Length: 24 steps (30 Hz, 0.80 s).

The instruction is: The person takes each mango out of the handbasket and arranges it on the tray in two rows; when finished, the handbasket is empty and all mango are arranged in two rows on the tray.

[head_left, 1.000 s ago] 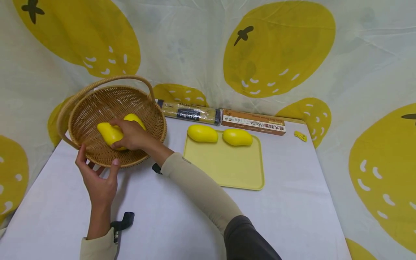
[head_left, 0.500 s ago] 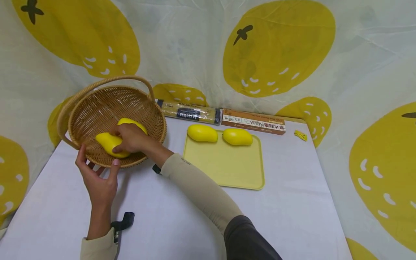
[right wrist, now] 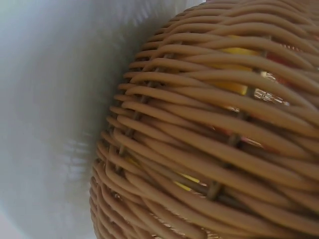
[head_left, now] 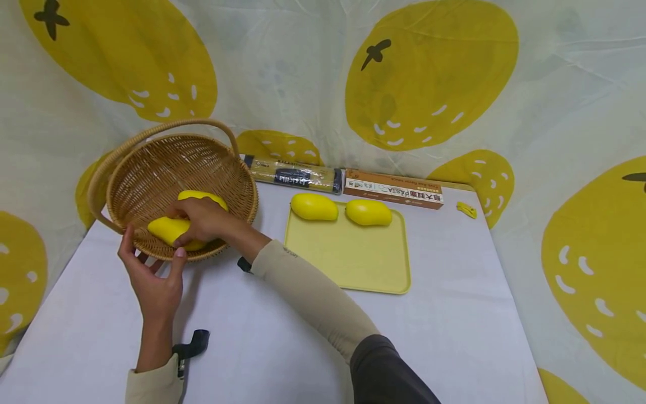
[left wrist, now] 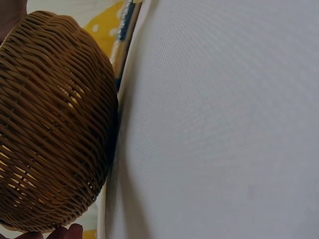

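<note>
A wicker basket with an arched handle stands tilted at the left of the table, its opening facing me. My left hand holds its near rim between thumb and fingers. Inside the basket, my right hand grips a yellow mango low against the near wall. Just behind that hand lies a second mango, partly covered by it. The left wrist view has the basket's woven outside. In the right wrist view the weave fills most of the picture, with yellow showing through gaps.
Right of the basket is a pale yellow tray with two mangoes along its far edge. Behind it lie a spaghetti pack and a brown pasta box. A small yellow item lies at the far right.
The right hand has lowered the gripped mango toward the basket's near wall. The other mango now shows more to the left behind the hand. My left hand has stayed on the rim.
</note>
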Motion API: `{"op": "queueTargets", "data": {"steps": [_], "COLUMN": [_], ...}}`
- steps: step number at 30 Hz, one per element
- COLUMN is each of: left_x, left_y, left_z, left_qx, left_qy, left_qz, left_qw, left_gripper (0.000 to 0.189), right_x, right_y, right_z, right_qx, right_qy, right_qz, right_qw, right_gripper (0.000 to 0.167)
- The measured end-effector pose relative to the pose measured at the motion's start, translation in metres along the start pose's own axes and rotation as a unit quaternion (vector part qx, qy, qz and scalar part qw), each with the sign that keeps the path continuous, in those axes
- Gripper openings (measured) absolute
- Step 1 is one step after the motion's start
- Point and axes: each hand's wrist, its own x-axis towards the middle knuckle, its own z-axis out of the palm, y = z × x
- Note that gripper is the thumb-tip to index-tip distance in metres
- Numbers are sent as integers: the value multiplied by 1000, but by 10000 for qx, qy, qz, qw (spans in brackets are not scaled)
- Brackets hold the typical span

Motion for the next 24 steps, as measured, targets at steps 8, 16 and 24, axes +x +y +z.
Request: {"op": "queueTargets", "data": {"steps": [8, 16, 24], "left_x": [1, 0, 0], "left_y": [-1, 3, 2], "left_z": [1, 0, -1], "left_qx": [21, 185, 198], "left_qy": [29, 29, 37], "left_qz": [50, -68, -106], "left_qw": [10000, 9998, 9997], "left_gripper": [91, 91, 92], "right_x": [-13, -30, -45], "right_y": [5, 11, 17], "right_z": [-5, -10, -13], "right_qx": [382, 682, 1289], "right_qy": [-127, 175, 634], "right_qz": [-71, -328, -776], "right_qw": [9992, 9970, 9866], "right_gripper": [66, 70, 69]}}
